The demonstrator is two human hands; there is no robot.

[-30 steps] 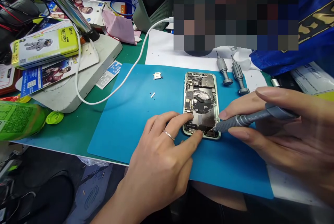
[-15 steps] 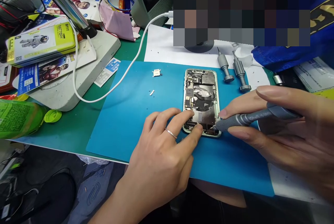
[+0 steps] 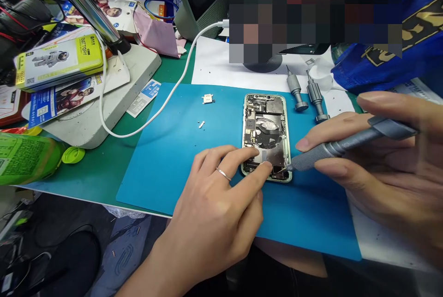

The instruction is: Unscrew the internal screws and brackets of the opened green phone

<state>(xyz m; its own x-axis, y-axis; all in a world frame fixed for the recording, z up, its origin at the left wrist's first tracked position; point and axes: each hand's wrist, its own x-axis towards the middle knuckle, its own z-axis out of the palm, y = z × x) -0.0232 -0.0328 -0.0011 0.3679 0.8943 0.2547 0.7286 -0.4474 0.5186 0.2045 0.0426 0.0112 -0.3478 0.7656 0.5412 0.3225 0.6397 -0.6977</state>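
Observation:
A smartphone (image 3: 268, 139) with its back off lies on the blue mat, its circuit board and a dark round area exposed. My left hand (image 3: 221, 200), wearing a ring, rests two spread fingertips on the phone's lower part; it is open and wrapped round nothing. Between the thumb and fingers of my right hand (image 3: 374, 158) is a grey precision screwdriver (image 3: 325, 151). Its thin tip reaches the phone's lower right corner; whether it sits in a screw is too small to tell. Left of the phone lie a small metal SIM tray reader (image 3: 207, 99) and a tiny metal piece (image 3: 201, 124).
Two grey screwdrivers (image 3: 314, 98) lie at the mat's upper right. A white cable (image 3: 145, 124) crosses the left side of the blue mat (image 3: 159, 163). Yellow battery boxes (image 3: 62, 59) sit on a lamp base; a green packet (image 3: 27, 158) lies at left.
My right hand and the screwdriver have shifted slightly right and tilted a little more. My left fingertips have slid slightly right on the phone. The view has moved a little.

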